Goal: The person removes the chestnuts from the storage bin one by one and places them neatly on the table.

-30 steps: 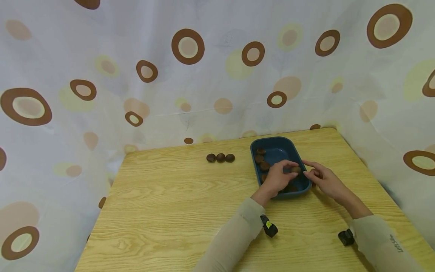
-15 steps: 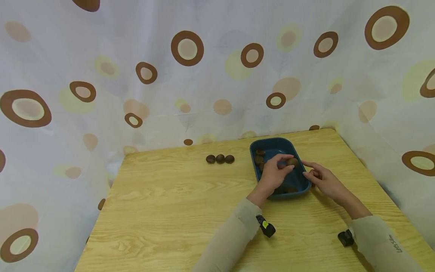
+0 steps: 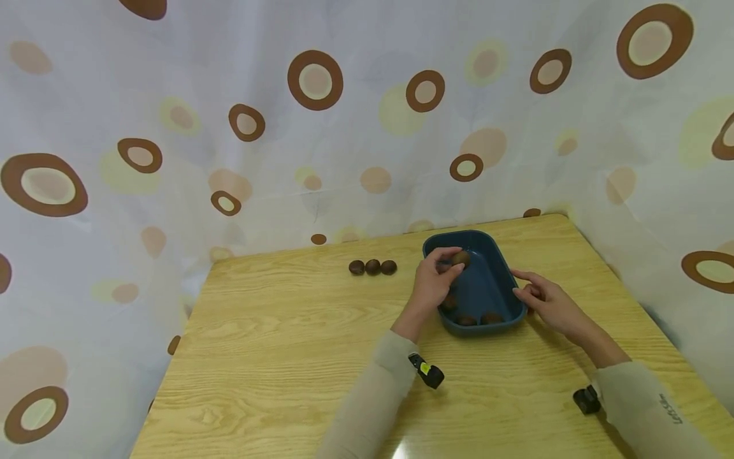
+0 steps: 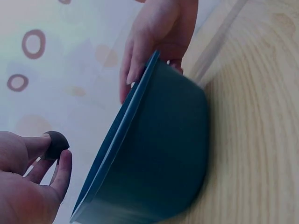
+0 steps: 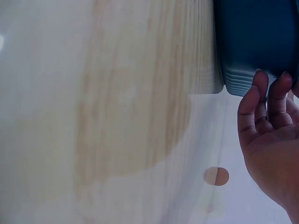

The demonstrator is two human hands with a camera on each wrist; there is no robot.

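Observation:
My left hand [image 3: 431,279] pinches a brown chestnut [image 3: 460,259] between thumb and fingertips, over the left side of a blue rectangular box [image 3: 484,280]. In the left wrist view the chestnut [image 4: 57,145] appears dark and round with a small point, held outside the box rim's outline. My right hand [image 3: 547,303] grips the box's right rim, thumb on one side and curled fingers against the outer wall, as the right wrist view shows with the fingers [image 5: 280,93]. Inside the box, several chestnuts [image 3: 491,318] lie along the near and left walls, some hidden behind my left hand.
Three chestnuts [image 3: 373,267] sit in a row on the wooden table [image 3: 275,338], left of the box. A patterned curtain [image 3: 344,140] hangs behind the table and along its sides. Small black cameras [image 3: 427,371] are strapped at both wrists.
My left hand has carried the chestnut from the box's right side leftward and away from me, to over its left side. The right hand stays on the rim.

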